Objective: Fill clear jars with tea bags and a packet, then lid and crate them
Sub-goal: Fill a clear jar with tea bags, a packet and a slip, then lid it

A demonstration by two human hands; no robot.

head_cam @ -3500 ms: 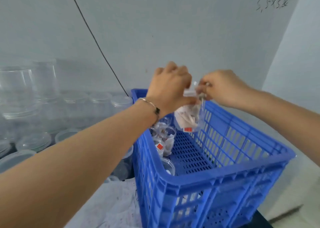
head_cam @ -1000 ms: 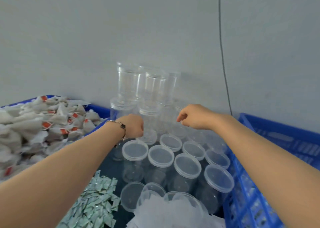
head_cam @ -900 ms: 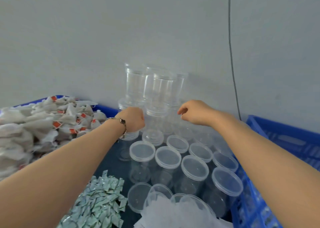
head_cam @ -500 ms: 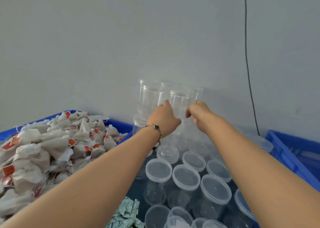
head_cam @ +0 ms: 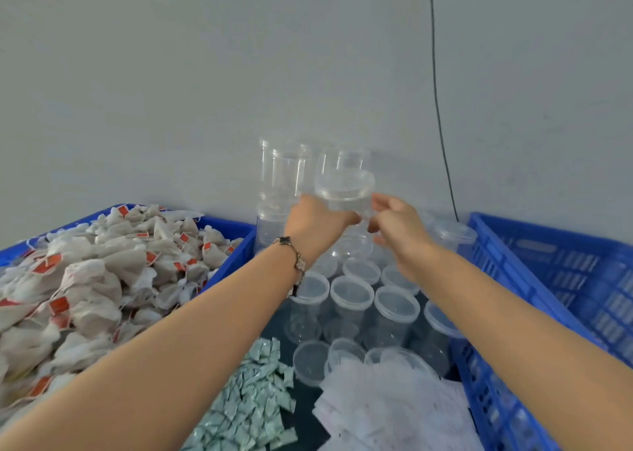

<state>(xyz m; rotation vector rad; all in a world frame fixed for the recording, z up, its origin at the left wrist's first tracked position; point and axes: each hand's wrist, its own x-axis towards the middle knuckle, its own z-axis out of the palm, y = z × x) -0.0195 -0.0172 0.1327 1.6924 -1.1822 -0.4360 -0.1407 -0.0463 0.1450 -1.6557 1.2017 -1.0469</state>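
You stand at a small packing station. Blue crates (head_cam: 561, 279), a heap of tea bags (head_cam: 85, 279), loose packets (head_cam: 246, 413) and rows of lidded clear jars (head_cam: 352, 299) sit against a bare grey wall (head_cam: 171, 73).

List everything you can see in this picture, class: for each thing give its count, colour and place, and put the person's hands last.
held jar: one, clear, lidded, lifted between both hands near the wall
stacked jars: several, clear, against the wall behind the hands
lidded jars: many, clear, standing in rows below the hands
tea bags: a big heap, white with red tags, in the left crate
left crate: one, blue, at left
right crate: one, blue, at right
packets: a pile, pale green, bottom centre
plastic sheet: one, whitish, crumpled, bottom right of centre
cable: one, black, running down the grey wall
bracelet: one, metal, on the left wrist
left hand: grips the held jar
right hand: pinches the held jar
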